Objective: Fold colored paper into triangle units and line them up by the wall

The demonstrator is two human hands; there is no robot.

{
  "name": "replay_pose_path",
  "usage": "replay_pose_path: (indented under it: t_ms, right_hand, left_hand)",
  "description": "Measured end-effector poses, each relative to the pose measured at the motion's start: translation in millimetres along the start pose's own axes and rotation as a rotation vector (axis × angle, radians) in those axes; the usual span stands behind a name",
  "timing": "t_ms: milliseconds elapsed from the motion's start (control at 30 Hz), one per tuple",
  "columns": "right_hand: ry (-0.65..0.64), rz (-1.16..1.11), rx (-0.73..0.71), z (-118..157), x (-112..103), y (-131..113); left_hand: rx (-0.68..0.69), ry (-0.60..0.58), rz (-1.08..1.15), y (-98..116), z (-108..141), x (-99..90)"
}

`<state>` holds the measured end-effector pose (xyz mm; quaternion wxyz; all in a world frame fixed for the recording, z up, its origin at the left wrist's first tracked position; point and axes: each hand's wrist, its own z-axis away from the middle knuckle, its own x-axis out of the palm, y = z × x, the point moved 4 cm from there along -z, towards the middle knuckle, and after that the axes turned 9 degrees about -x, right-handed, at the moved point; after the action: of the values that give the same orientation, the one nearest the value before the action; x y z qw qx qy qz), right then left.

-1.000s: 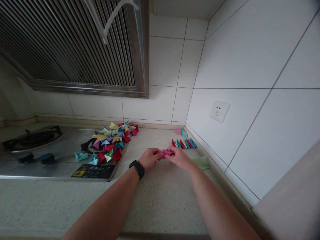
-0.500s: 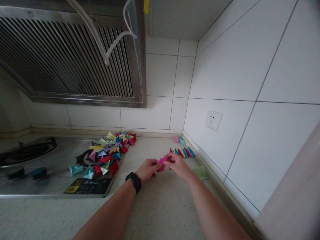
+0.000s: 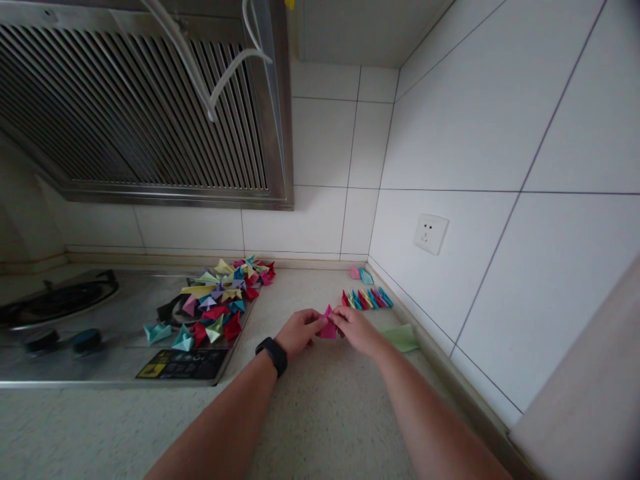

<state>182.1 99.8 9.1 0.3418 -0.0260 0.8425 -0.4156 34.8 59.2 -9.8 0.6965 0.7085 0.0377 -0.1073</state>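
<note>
A magenta folded-paper piece (image 3: 328, 327) is pinched between the clamped fingers of the left hand (image 3: 300, 332) and the right hand (image 3: 354, 327), on the near side and slightly left of the landmark, a row of red, yellow and blue folded-paper pieces (image 3: 367, 299). Its narrow peak is pointed away from the wearer, and its long axis is set roughly square to the line between the hands; its exact tilt cannot be told. One second ago it was seen as a thin band lying crosswise; half a second ago, as a lobed, rounded shape. A pale green paper sheet (image 3: 400, 338) is laid nearer than the row and to its right. Pink and light-blue paper pieces (image 3: 361, 274) are placed behind the row. Many-coloured paper boat shapes (image 3: 216, 313) are heaped well left of it.
</note>
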Motion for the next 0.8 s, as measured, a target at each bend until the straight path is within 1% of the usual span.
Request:
replay_pose_path:
  t_ms: [67, 133, 333, 567, 733, 800]
  right_hand:
    - [0.006, 0.040, -0.022, 0.0, -0.6, -1.0]
    - [-0.001, 0.045, -0.037, 0.2, 0.0, -1.1]
    - [-0.029, -0.061, -0.019, 1.6, 2.6, 1.0]
    - [-0.041, -0.189, 0.010, 2.2, 2.2, 1.4]
    - [-0.018, -0.177, -0.010, 1.6, 0.7, -2.0]
    - [-0.014, -0.177, -0.022, 1.6, 0.4, -4.2]
  left_hand:
    - [0.013, 0.028, 0.023, -0.2, -1.0, -1.8]
    - [0.015, 0.032, 0.032, -1.2, -1.8, -2.8]
    - [0.047, 0.003, 0.022, -2.6, -2.9, -3.7]
    - [0.062, 0.041, 0.062, -4.6, -5.3, -4.2]
    - [0.051, 0.028, 0.047, -2.3, -2.6, -1.0]
    - [0.048, 0.022, 0.077, 0.1, -0.9, -0.1]
